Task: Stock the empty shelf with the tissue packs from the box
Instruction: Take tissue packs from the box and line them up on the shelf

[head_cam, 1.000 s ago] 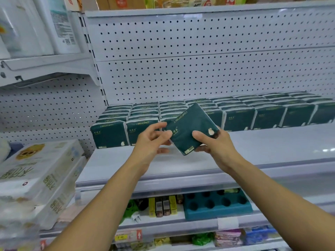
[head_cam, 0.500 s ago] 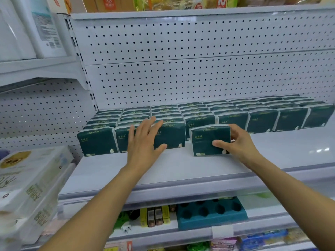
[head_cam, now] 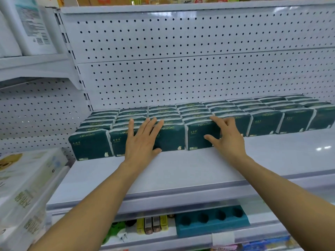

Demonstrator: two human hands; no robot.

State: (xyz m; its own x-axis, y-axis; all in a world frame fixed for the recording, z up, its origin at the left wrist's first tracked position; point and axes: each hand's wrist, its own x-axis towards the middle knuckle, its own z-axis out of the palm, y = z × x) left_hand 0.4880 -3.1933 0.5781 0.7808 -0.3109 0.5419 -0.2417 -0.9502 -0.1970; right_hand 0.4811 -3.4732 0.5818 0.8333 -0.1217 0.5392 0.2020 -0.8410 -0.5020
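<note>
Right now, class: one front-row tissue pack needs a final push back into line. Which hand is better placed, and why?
Right hand: it rests on the newest tissue pack. The left hand presses the neighbouring packs.

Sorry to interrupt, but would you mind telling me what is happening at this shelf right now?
A person is stocking a white shelf with dark green tissue packs, which fill its back in rows. The left hand lies flat with straight fingers against the front packs. The right hand rests, fingers spread, on the front pack that sits furthest forward, apparently squaring it with its neighbours. The front of the shelf is bare.
</note>
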